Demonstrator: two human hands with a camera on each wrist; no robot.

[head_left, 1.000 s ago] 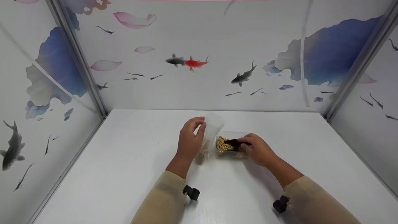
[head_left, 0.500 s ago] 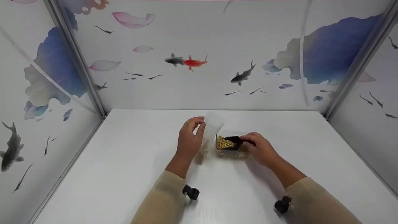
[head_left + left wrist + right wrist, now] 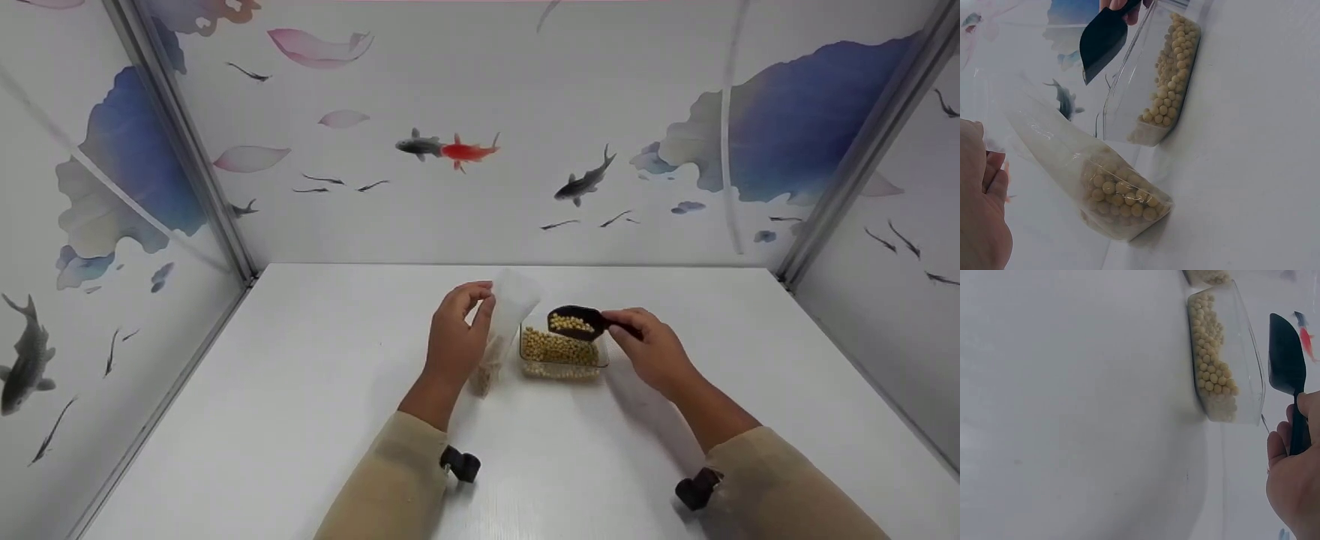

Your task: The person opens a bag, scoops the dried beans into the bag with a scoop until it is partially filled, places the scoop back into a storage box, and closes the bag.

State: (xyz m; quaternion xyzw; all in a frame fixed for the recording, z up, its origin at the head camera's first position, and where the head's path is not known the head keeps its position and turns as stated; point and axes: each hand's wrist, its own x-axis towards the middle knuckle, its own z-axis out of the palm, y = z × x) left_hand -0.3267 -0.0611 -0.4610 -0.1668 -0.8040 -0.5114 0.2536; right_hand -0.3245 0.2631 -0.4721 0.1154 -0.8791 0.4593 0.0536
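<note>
A black scoop (image 3: 596,324) filled with yellow soybeans is gripped by its handle in my right hand (image 3: 654,352). It hovers just above a clear plastic container (image 3: 1244,354) that holds more soybeans (image 3: 559,347). To the left of the container stands a translucent plastic bag (image 3: 1055,146), upright on the table with soybeans (image 3: 1123,194) in its bottom. My left hand (image 3: 459,330) pinches the bag near its top edge. In the left wrist view, the scoop's tip points down toward the bag's side, apart from it.
The white table (image 3: 315,420) runs back to a white wall (image 3: 480,90) printed with fish and petals. Side walls with metal corner posts (image 3: 191,142) stand at left and right. A small black camera (image 3: 460,465) sits at each sleeve.
My right hand has lifted the scoop out of the beans in the container, carrying a load of soybeans, and has shifted slightly right. My left hand stays on the bag.
</note>
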